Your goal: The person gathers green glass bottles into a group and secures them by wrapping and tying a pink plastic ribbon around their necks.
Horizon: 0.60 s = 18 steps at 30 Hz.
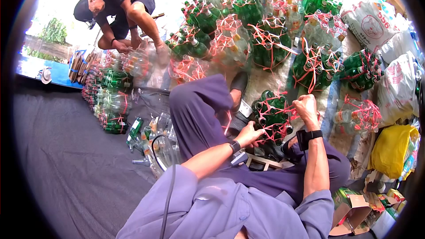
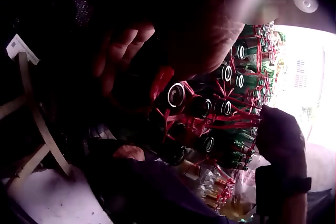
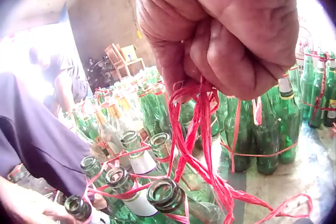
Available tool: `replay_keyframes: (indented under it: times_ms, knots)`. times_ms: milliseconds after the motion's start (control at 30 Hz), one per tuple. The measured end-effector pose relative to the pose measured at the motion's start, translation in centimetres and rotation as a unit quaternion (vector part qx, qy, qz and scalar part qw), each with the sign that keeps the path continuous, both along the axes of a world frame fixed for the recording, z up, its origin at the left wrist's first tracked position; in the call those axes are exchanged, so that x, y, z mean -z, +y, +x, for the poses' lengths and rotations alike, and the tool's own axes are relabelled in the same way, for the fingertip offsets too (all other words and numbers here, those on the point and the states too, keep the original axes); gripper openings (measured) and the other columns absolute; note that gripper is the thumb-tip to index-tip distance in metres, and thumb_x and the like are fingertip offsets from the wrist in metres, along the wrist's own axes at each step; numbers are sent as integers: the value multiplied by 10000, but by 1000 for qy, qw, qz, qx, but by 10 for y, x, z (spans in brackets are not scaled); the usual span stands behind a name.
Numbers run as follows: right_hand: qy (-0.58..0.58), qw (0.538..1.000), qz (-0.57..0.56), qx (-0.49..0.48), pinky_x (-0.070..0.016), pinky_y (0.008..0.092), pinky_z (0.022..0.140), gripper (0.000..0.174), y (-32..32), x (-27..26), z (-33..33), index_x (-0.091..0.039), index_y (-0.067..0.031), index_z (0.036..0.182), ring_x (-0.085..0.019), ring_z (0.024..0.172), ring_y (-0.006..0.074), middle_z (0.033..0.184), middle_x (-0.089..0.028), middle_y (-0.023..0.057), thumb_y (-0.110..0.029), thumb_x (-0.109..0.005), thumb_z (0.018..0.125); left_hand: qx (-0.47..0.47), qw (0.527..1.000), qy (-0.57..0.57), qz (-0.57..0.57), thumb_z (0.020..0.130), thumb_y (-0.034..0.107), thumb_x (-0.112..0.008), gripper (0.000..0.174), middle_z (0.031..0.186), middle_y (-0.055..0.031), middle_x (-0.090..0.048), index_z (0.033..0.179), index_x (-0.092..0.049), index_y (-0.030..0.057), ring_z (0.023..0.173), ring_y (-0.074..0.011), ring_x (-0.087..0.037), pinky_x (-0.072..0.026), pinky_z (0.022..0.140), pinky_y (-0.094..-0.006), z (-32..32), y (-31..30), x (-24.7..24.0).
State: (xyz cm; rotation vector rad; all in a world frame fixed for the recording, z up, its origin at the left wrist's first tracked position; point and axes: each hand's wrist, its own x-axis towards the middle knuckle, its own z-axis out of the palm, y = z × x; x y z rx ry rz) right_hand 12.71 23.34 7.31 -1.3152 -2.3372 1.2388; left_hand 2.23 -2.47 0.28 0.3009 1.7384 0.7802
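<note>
A bundle of green glass bottles (image 1: pixel 272 111) stands in front of me, necks up, with red plastic string (image 3: pixel 202 145) laced around the necks. My right hand (image 1: pixel 306 107) is a fist above the bundle's right side, gripping several strands of that string, which run down from it to the bottles. Low at the near left side of the bundle, my left hand (image 1: pixel 249 135) has its fingers at the bottle necks and string. In the left wrist view its fingers (image 2: pixel 126 45) are bent and partly in shadow; I cannot tell whether they hold the string.
Tied bundles of green and clear bottles (image 1: pixel 270 44) stand close beyond. Loose bottles (image 1: pixel 152 135) lie to the left. At right are a clear-bottle bundle (image 1: pixel 357 117), white sacks (image 1: pixel 398 84) and a yellow bag (image 1: pixel 392 150). Another person (image 1: pixel 124 9) crouches at upper left, handling bottles.
</note>
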Motion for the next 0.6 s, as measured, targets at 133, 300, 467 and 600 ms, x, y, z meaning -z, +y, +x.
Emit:
replay_keyframes:
  times_ms: [133,300,467,600]
  knots:
    - [-6,1000,-14,3,-539,415,680,239,-1,-5,0,-709,55,721,-685,657,367,640,-624,272,-164,-639,657,-30,999,-16,13,898,461,-693,791,1007,-190,-663,1412,-341,-27,661,-255,-702,-543,462,-325,7,11,-24]
    - [-14,1000,-4,-2,-547,416,706,238,0,-3,1,-719,53,741,-698,701,382,669,-639,276,-161,-639,674,42,998,-24,27,872,417,-723,689,892,-155,-665,1323,-408,2,575,-230,-678,-537,430,-338,13,17,-25]
    - [-8,1000,-5,7,-548,433,705,228,-1,-4,0,-718,45,738,-703,723,398,699,-648,281,-157,-625,687,44,998,-36,14,853,337,-733,623,791,-120,-633,1256,-423,-24,474,-180,-630,-509,379,-314,23,24,-22]
    - [2,1000,15,15,-554,433,702,231,-1,1,5,-718,48,744,-704,724,405,699,-642,288,-153,-620,687,35,995,27,89,813,314,-740,619,732,-123,-625,1212,-451,-61,501,-201,-637,-523,423,-325,30,11,35]
